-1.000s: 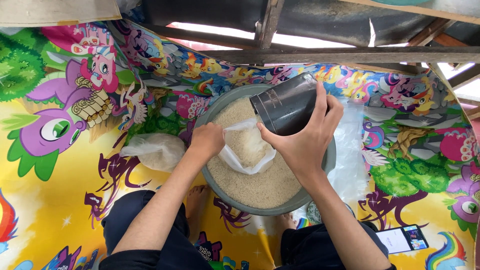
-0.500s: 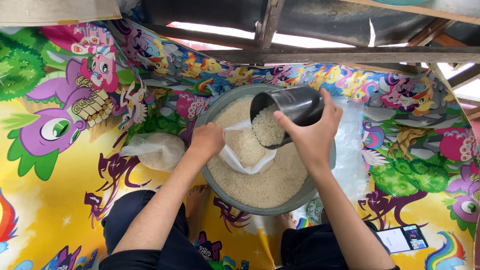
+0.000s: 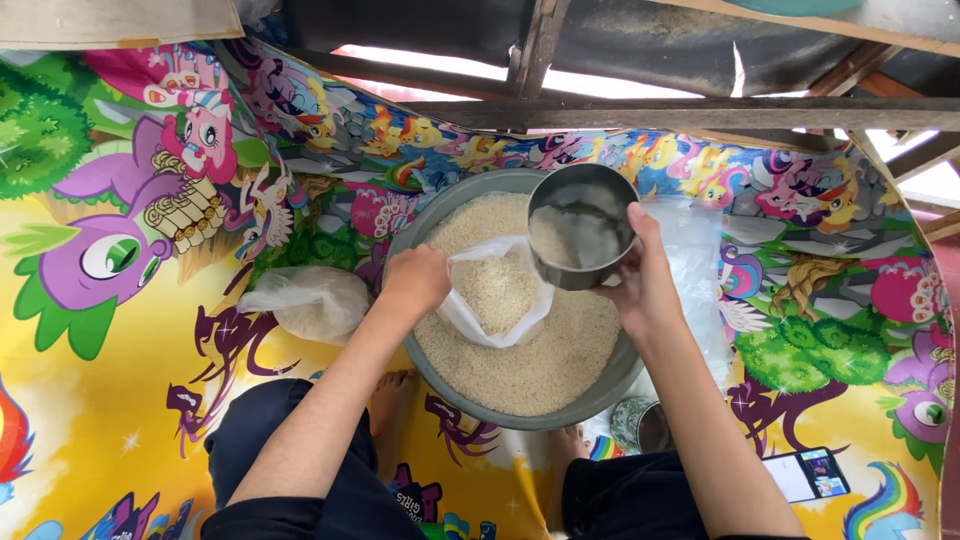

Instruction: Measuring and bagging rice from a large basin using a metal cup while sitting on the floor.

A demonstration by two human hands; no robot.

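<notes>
Over a grey basin (image 3: pixel 600 395) heaped with white rice (image 3: pixel 545 365), sitting on a bright cartoon-printed mat (image 3: pixel 120 400) and working with both bare hands. Holding open a clear plastic bag (image 3: pixel 495 300) with the left hand (image 3: pixel 415 280), fingers closed on the bag's rim at its left edge, the bag standing in the middle of the rice and already partly filled with grains. Gripping a round metal cup (image 3: pixel 580 240) with the right hand (image 3: pixel 645 290), fingers wrapped around its lower right side, thumb up along the wall. Tilting the cup so that its mouth is facing up toward the camera, just above the far right part of the basin and touching the bag's upper right edge, with a thin film of rice clinging inside. Lying on the mat to the left of the basin, a second, filled plastic bag (image 3: pixel 310 300), close to the left wrist but apart from it. Resting near the right knee, a small tin can (image 3: pixel 640 425) just below the basin's rim and, farther right, a phone (image 3: pixel 810 473) with a lit screen. Crossing the top of the view, dark wooden beams (image 3: pixel 700 112).
</notes>
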